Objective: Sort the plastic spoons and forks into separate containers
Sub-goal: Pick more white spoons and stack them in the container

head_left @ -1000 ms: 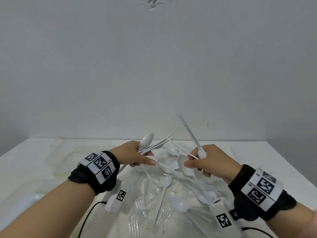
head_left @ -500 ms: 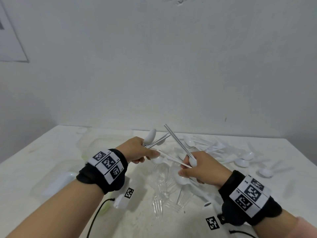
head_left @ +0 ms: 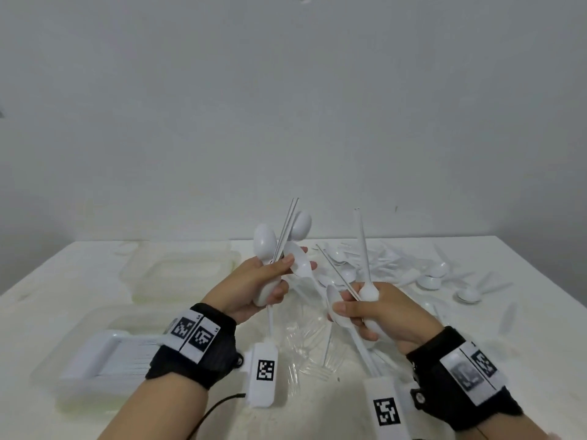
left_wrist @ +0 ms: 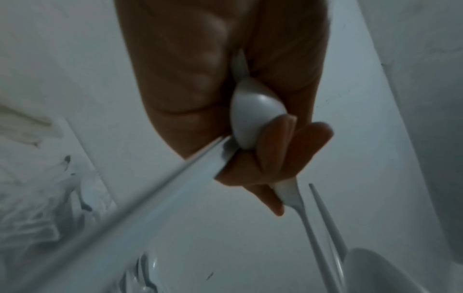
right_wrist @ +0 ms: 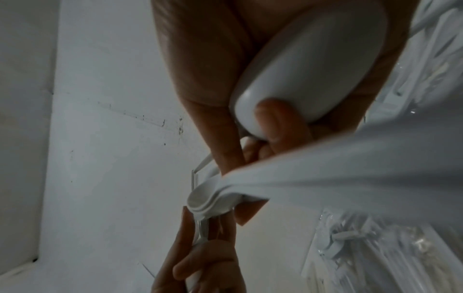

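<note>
Head view: left hand (head_left: 254,282) and right hand (head_left: 378,312) each clench a bundle of white spoons (head_left: 265,241) above the bench (head_left: 63,281) — align handles, then lower into one container (head_left: 178,271).

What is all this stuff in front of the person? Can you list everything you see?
spoons in left hand: several, white, held raised
spoons in right hand: several, white, held raised
loose spoons: many, white, scattered far right on the table
forks: a pile, clear, below the hands
containers: two, translucent, left side; nearer one holds white cutlery
table: one, white
wall: grey-white, behind
wristbands: two, black, with tags
left hand: grips spoons
right hand: grips spoons
</note>
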Demonstrator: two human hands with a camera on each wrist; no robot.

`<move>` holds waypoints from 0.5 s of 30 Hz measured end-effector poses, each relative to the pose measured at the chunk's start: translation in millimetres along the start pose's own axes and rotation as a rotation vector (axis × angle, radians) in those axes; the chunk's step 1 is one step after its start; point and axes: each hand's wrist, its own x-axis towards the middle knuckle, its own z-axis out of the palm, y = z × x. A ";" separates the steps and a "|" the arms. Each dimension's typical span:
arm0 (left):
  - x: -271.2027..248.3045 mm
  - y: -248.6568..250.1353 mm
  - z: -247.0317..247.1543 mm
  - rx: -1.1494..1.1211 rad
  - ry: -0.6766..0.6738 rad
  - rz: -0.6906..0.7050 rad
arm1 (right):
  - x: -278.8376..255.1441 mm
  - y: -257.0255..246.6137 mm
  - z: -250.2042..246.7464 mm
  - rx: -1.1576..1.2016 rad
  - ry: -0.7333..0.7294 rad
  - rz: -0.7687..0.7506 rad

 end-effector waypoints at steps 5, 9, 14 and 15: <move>6.0 -7.6 10.5 -0.032 -0.018 0.020 | 2.3 6.3 2.3 0.038 -0.001 0.019; 11.0 -11.4 11.7 0.008 0.004 0.033 | 1.6 7.3 2.0 -0.001 0.055 0.017; 12.6 -14.8 12.5 0.111 0.052 -0.002 | 4.0 3.9 -2.7 -0.072 0.127 0.004; 12.8 -15.6 13.1 0.136 0.062 -0.010 | 4.8 2.1 -3.5 -0.087 0.138 -0.001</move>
